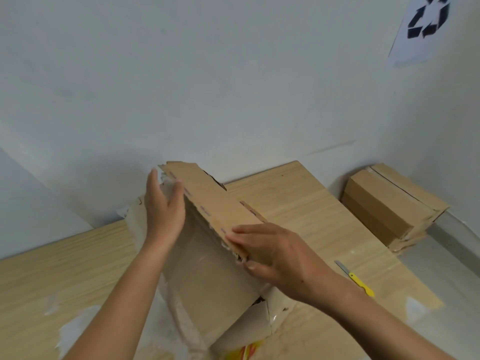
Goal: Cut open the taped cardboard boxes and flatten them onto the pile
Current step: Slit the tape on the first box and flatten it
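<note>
A tape-covered cardboard box (207,281) lies on the wooden table (298,203), its long brown flap (207,196) raised along the top. My left hand (163,203) presses flat against the far left end of that flap, fingers straight. My right hand (272,253) holds the near end of the flap, fingers laid on top and thumb under its torn edge. A yellow-handled utility knife (355,278) lies on the table to the right of my right wrist, blade out.
A pile of flattened cardboard (389,203) sits on the floor against the wall, beyond the table's right edge. Shreds of torn tape (75,331) lie on the table at the lower left. A recycling sign (426,24) hangs on the wall.
</note>
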Available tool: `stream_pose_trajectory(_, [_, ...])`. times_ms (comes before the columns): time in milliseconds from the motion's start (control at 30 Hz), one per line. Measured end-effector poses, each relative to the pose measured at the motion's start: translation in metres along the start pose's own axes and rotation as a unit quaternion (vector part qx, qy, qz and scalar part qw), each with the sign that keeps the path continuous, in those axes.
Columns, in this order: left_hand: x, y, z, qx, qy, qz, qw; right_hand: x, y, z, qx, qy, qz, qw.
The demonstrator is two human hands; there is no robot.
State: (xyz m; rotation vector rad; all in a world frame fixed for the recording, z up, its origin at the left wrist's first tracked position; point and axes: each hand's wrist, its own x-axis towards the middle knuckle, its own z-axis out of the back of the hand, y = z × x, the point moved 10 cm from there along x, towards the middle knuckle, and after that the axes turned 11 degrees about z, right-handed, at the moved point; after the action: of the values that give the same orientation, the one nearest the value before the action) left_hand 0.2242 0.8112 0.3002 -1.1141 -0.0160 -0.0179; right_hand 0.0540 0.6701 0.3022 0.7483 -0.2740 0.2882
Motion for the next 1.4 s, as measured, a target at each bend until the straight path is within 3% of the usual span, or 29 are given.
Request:
stream_pose_trajectory(100, [0.0,-0.031,-0.024,0.138,0.047,-0.132,0.981,-0.001,0.0,-0.016,-0.043,0.028,0.017,0.999])
stream_pose_trajectory(200, [0.002,-0.012,-0.066,0.405,0.11,-0.096,0.903,-0.003,0.003,-0.028,-0.13,0.057,0.051,0.989])
stream_pose_trajectory(267, [0.003,0.001,-0.078,0.482,0.118,-0.069,0.866,-0.004,0.002,-0.034,-0.148,0.08,0.058,0.984])
stream_pose_trajectory(400, [0.001,0.022,-0.087,0.463,0.149,-0.021,0.874,0.001,-0.01,-0.024,-0.038,0.081,0.022,0.996])
stream_pose_trajectory(500, [0.0,0.026,-0.082,0.445,0.14,-0.021,0.884,0.021,-0.049,0.006,0.093,-0.036,-0.04,0.994])
stream_pose_trajectory(600, [0.0,0.027,-0.081,0.435,0.135,-0.02,0.89,0.047,-0.114,0.02,0.113,-0.104,-0.122,0.981])
stream_pose_trajectory(700, [0.0,0.027,-0.083,0.435,0.133,-0.016,0.891,0.078,-0.163,-0.006,0.091,-0.018,-0.168,0.981])
stream_pose_trajectory(867, [0.004,0.031,-0.081,0.421,0.124,-0.007,0.899,0.12,-0.184,-0.057,0.039,0.102,-0.131,0.985])
stream_pose_trajectory(1100, [0.014,0.034,-0.083,0.411,0.126,-0.005,0.903,0.147,-0.22,-0.032,-0.037,0.026,-0.111,0.993])
stream_pose_trajectory(1300, [0.019,0.04,-0.081,0.39,0.113,-0.001,0.914,0.183,-0.261,-0.03,0.012,-0.036,-0.173,0.984])
stream_pose_trajectory(1400, [0.019,0.041,-0.08,0.391,0.109,-0.003,0.914,0.197,-0.263,-0.047,0.092,-0.007,-0.181,0.979])
